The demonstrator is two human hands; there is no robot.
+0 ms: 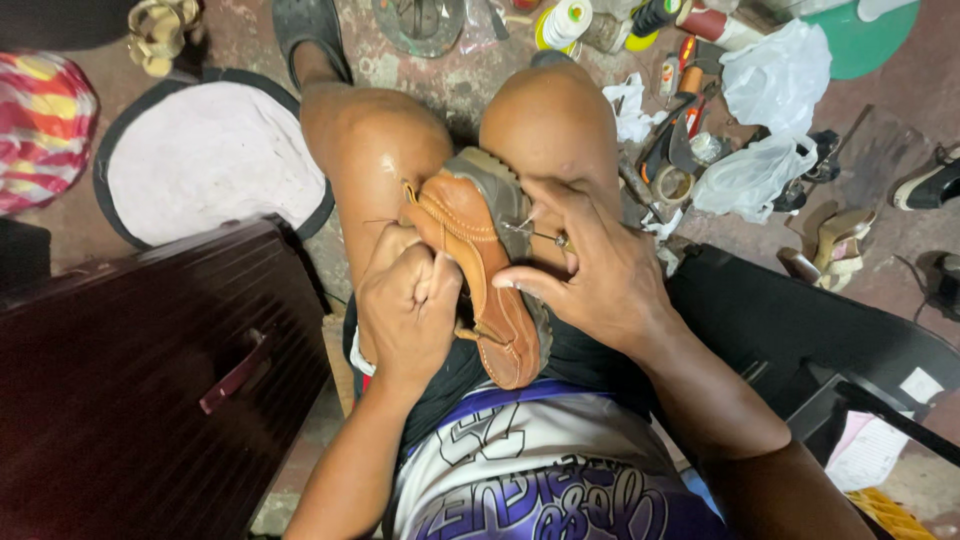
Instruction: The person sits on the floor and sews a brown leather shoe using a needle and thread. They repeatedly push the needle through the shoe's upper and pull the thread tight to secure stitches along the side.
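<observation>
A small brown leather shoe with a grey rubber sole lies wedged between my knees, toe toward my lap. My left hand is closed against its left side, pinching a thin thread at the upper's edge. Fingers of my right hand curl over the sole side and hold a thin metal needle or awl whose tip meets the seam between upper and sole. Both hands touch the shoe.
A dark wooden box with a handle stands at my left. A round white mat lies beyond it. Thread spools, tools, plastic bags and heeled shoes crowd the floor at right. A black case sits beside my right arm.
</observation>
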